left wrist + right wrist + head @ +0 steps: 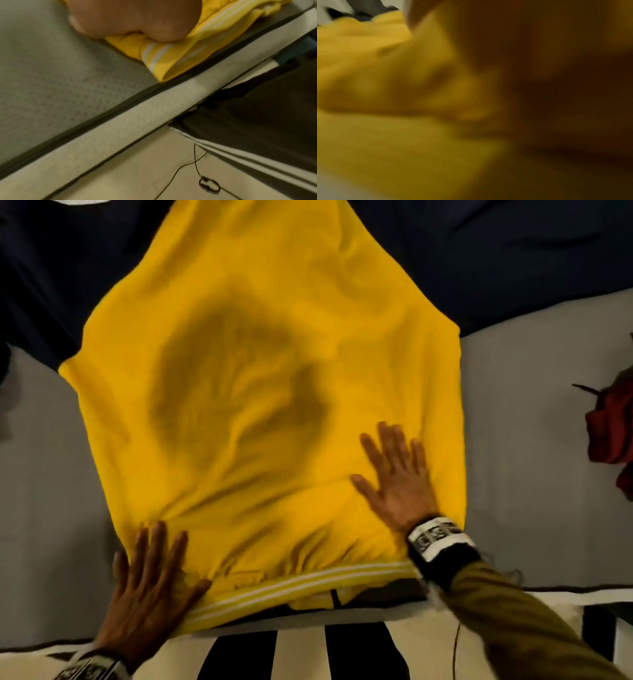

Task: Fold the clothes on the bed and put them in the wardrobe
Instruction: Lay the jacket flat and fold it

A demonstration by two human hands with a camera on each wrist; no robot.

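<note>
**A:** Two hands down on one yellow jacket (267, 364) — it's spread flat on the grey bed (534, 412), dark navy sleeves running out past the top corners.

**B:** Left hand (150, 580) flat at the near left corner, fingers straight and spread, pressing the fabric by the hem (301, 583). Right hand (397, 477) just as flat, fingers fanned on the lower right of the back.

**A:** I count two white stripes along that hem. Any writing?

**B:** There are marks on the right wristband (435, 534), but too blurred to read.

**A:** One red garment (613, 426) at the right edge, well apart from the jacket and cut off by the frame.

**B:** The right wrist view is nearly all smear — yellow cloth, probably the palm on top. In the left wrist view the heel of the hand sits on the striped hem, fingers hidden.
</note>
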